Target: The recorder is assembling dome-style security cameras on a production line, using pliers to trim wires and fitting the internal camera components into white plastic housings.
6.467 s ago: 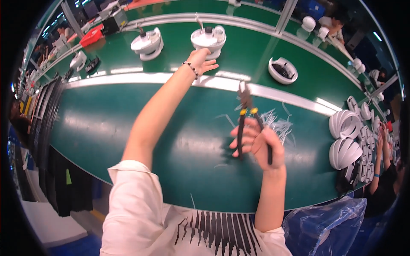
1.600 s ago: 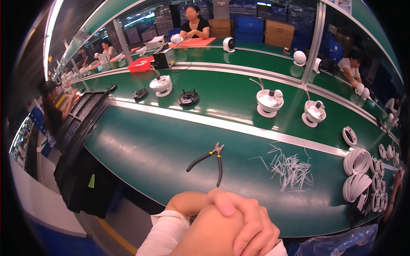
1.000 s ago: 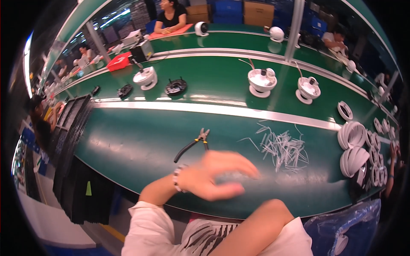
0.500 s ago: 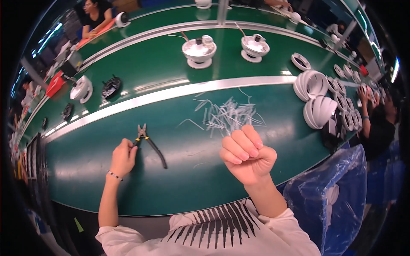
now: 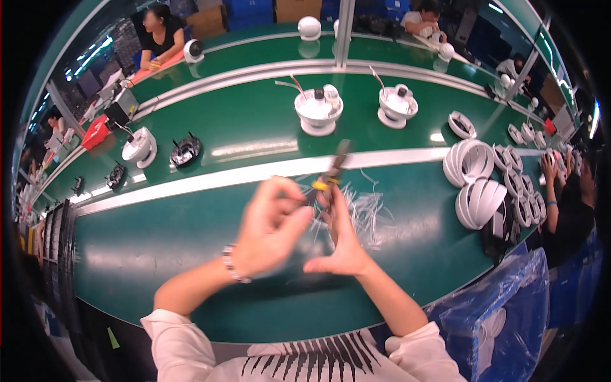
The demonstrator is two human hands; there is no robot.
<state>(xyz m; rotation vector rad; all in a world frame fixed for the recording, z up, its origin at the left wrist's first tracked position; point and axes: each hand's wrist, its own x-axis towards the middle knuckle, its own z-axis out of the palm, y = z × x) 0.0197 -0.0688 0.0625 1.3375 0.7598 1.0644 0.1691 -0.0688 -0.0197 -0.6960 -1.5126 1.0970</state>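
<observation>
In front of me the diagonal cutting pliers point(image 5: 330, 183) are raised, jaws up and smeared by motion, with yellow marks near the pivot. My left hand point(image 5: 270, 223) is closed on a dark handle of the pliers, from the left side. My right hand point(image 5: 344, 239) comes up from the right, its thumb spread wide and its fingers stretched up against the pliers' handles. Behind and beneath the hands lies a loose heap of thin whitish plastic strips point(image 5: 364, 213) on the green tabletop point(image 5: 159, 245).
White round housings point(image 5: 482, 204) and rings point(image 5: 468, 162) are stacked at the right. Beyond the pale rail stand two white bowl-shaped assemblies point(image 5: 318, 114) with wires. A black round part point(image 5: 185, 150) sits left of them. A plastic-lined blue bin point(image 5: 509, 312) is at the lower right. Other people work nearby.
My left hand has lifted the pliers off the tabletop and brought them right, to my right hand. The right hand has gone from curled to thumb spread, fingers stretched. The view has tilted up slightly.
</observation>
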